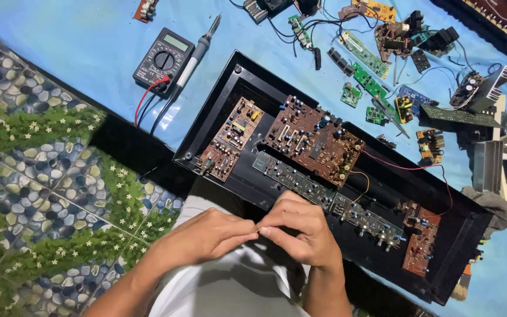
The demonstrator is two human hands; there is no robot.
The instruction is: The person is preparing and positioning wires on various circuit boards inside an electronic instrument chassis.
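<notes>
Two hands met just in front of the black chassis (247, 73), above the person's lap. The left hand (206, 235) and the right hand (297, 232) had their fingertips pressed together, and between them was something very thin and pale, maybe a wire end or a small lead (258, 230); it was too small to say which. Both hands were closed in a pinch on it.

Because the piece was so small and held only by fingertips, I think it could slip and fall on the light cloth of the lap or into the open chassis, where it would be hard to find between the boards. A pull that is too strong could also bend or break it.

Inside the chassis lay a large brown circuit board (312, 141), a smaller brown board (230, 138) on its left, a long green strip board (324, 199) close to the right hand, and another brown board (421, 240) at the far right end. A red wire (409, 168) ran across the chassis. The strip board with its small knobs was just beside the right hand's knuckles, so a careless move could knock it.

On the blue sheet (60, 35) behind were a black multimeter (164, 58), a soldering iron (198, 50) touching it, and many loose green boards (371, 73), well apart from the hands.
</notes>
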